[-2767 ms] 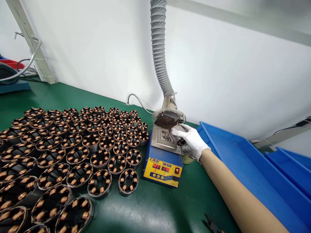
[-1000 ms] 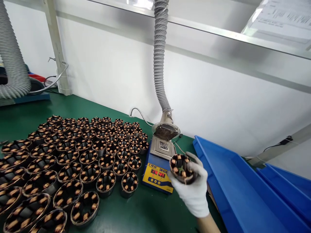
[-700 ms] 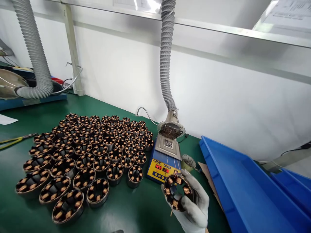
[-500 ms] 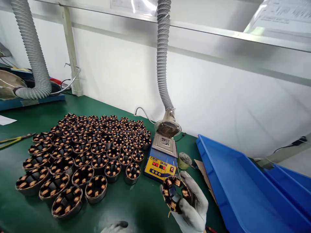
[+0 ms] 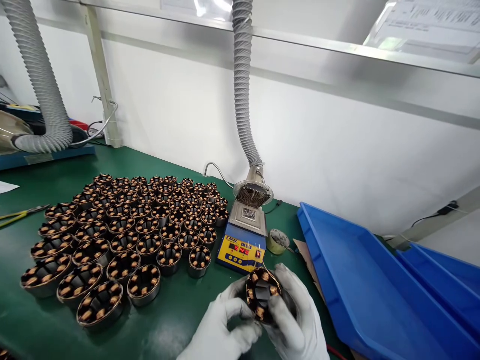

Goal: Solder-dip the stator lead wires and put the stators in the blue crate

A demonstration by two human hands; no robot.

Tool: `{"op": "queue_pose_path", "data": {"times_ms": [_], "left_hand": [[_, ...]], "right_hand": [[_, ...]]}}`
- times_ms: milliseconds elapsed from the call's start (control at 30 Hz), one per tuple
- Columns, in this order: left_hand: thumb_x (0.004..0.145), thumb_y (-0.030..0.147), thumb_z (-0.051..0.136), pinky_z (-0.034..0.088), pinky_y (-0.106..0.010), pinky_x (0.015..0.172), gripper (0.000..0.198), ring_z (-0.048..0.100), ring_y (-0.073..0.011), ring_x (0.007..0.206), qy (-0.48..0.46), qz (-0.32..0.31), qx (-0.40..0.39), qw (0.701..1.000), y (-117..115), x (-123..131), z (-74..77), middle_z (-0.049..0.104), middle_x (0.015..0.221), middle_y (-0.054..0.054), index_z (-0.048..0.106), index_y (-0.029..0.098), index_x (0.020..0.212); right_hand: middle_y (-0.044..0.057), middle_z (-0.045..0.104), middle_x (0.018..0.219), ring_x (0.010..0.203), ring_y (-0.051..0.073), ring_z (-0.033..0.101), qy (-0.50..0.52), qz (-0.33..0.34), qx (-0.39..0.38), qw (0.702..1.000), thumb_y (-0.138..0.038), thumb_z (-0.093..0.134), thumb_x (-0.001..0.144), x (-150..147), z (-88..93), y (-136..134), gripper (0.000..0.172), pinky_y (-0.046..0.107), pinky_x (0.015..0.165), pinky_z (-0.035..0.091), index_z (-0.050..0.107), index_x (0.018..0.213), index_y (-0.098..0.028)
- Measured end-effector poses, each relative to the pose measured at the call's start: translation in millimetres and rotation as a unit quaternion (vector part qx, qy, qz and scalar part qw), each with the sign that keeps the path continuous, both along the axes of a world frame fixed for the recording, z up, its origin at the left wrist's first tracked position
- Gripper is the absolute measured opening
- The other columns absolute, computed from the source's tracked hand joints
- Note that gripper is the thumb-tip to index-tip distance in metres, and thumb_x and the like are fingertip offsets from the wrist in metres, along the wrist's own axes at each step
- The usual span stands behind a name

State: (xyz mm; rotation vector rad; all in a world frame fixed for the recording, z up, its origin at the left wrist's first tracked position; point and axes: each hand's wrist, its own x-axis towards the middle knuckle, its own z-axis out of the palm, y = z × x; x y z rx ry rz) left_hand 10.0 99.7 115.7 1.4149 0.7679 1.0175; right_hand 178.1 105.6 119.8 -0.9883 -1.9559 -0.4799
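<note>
My right hand, in a pale glove, grips a motor stator, a dark ring with copper coils inside. Its thumb reaches into the ring's opening and its fingers wrap the outer right side. Thin wire ends stick up from the rim. My left hand, gloved as well, has closed in on the stator's left side, its fingers against the rim and its thumb just below. The stator hides some fingertips. Just beyond sits a blue and yellow solder pot with a lit red display and a square well of metal.
Rows of similar stators stand on the green table to the left. A flexible exhaust duct hangs over the pot. Right of it are a small cup and blue trays. Yellow-handled pliers lie far left.
My left hand has come up from the bottom edge to the stator. The stator has turned a little in my right hand, and the view has shifted slightly.
</note>
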Motion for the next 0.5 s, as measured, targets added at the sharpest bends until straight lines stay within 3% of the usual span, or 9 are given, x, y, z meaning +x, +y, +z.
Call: {"op": "queue_pose_path", "data": {"times_ms": [67,133,200,267,367,433,500], "left_hand": [[0.071,0.031,0.061,0.045,-0.034,0.089,0.016,0.058,-0.0229,0.099,-0.062,-0.007,-0.053,0.997,0.9,1.3,-0.6,0.063,0.108,-0.011,0.064,0.016,0.069],[0.066,0.038,0.064,0.047,-0.030,0.074,0.024,0.057,-0.0179,0.076,-0.081,-0.017,-0.117,0.990,2.8,0.3,1.4,0.063,0.080,-0.006,0.058,0.016,0.059],[0.061,0.036,0.065,0.044,-0.027,0.069,0.024,0.052,-0.0145,0.068,-0.075,-0.037,-0.144,0.986,7.4,-1.4,5.4,0.058,0.069,-0.002,0.053,0.016,0.055],[0.060,0.029,0.064,0.043,-0.026,0.069,0.017,0.051,-0.0136,0.069,-0.054,-0.058,-0.135,0.988,15.3,-2.7,9.1,0.057,0.070,-0.001,0.053,0.016,0.055],[0.060,0.024,0.058,0.044,-0.027,0.068,0.010,0.053,-0.0145,0.069,0.011,-0.051,-0.143,0.988,27.2,-8.0,5.2,0.060,0.072,-0.002,0.053,0.017,0.056],[0.061,0.023,0.058,0.048,-0.030,0.073,0.008,0.061,-0.0182,0.078,0.046,-0.044,-0.133,0.989,26.6,-18.7,-10.1,0.067,0.086,-0.007,0.054,0.017,0.057],[0.065,0.021,0.061,0.049,-0.032,0.084,0.005,0.063,-0.0220,0.098,0.102,-0.025,-0.061,0.993,14.6,-36.8,-36.8,0.064,0.116,-0.009,0.058,0.018,0.062]], "right_hand": [[0.013,0.056,0.117,0.102,0.028,0.059,-0.045,0.030,-0.043,0.998,-0.022,0.060,0.078,2.8,11.5,1.6,0.056,0.041,0.079,0.055,0.042,0.131,-0.027],[0.012,0.059,0.111,0.095,0.026,0.062,-0.044,0.084,-0.182,0.979,-0.023,0.069,0.067,5.2,23.8,4.7,0.062,0.036,0.078,0.055,0.047,0.124,-0.024],[0.009,0.061,0.106,0.093,0.025,0.063,-0.003,0.130,-0.351,0.927,-0.020,0.076,0.053,6.3,34.3,9.5,0.067,0.032,0.080,0.053,0.053,0.117,-0.023],[0.006,0.062,0.105,0.095,0.026,0.061,0.046,0.154,-0.469,0.868,-0.017,0.078,0.045,5.9,41.5,16.6,0.066,0.032,0.084,0.050,0.058,0.107,-0.022],[0.002,0.063,0.098,0.089,0.023,0.062,0.115,0.174,-0.575,0.791,-0.012,0.078,0.042,5.5,47.0,34.4,0.059,0.030,0.081,0.050,0.061,0.098,-0.021],[0.000,0.064,0.089,0.078,0.019,0.062,0.154,0.176,-0.627,0.743,-0.012,0.078,0.044,9.4,48.9,53.1,0.063,0.027,0.069,0.051,0.058,0.102,-0.021],[0.000,0.064,0.086,0.070,0.018,0.061,0.208,0.140,-0.627,0.738,-0.020,0.080,0.045,17.8,49.8,77.5,0.066,0.026,0.059,0.050,0.055,0.107,-0.021]]}}
